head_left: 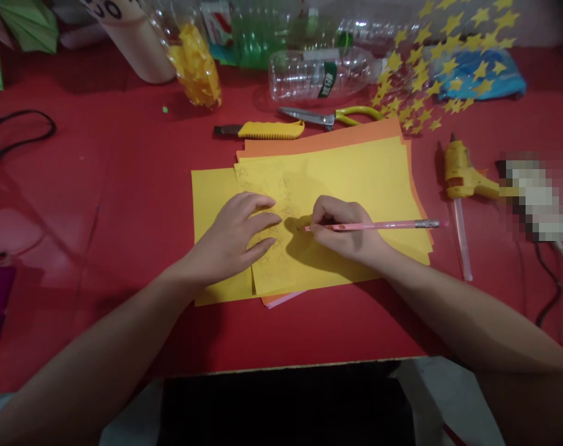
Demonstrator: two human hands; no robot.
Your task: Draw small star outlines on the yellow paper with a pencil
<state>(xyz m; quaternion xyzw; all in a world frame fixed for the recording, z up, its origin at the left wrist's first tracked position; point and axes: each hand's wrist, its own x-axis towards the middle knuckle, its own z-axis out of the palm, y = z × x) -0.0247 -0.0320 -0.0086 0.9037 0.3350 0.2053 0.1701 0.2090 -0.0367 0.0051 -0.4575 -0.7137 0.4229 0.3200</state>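
Observation:
My right hand point(344, 229) is closed round a pink pencil point(388, 225), its tip close to the yellow paper point(355, 167) and its eraser end pointing right. Whether the tip touches the sheet I cannot tell. On the left part of the same sheet rests my left hand point(239, 235), fingers spread and holding nothing. Small star outlines point(285, 197) drawn in pencil run down the paper between and beside my hands. Beneath lie more sheets, among them orange paper point(318, 144) and another yellow sheet point(211, 186).
Behind the paper lie a yellow box cutter point(272, 129) and yellow-handled scissors point(332, 118). Clear plastic bottles point(295, 77) and yellow cut-out stars point(420, 80) are at the back. A yellow glue gun point(458, 170) lies right. The red table's front edge point(281, 368) is near me.

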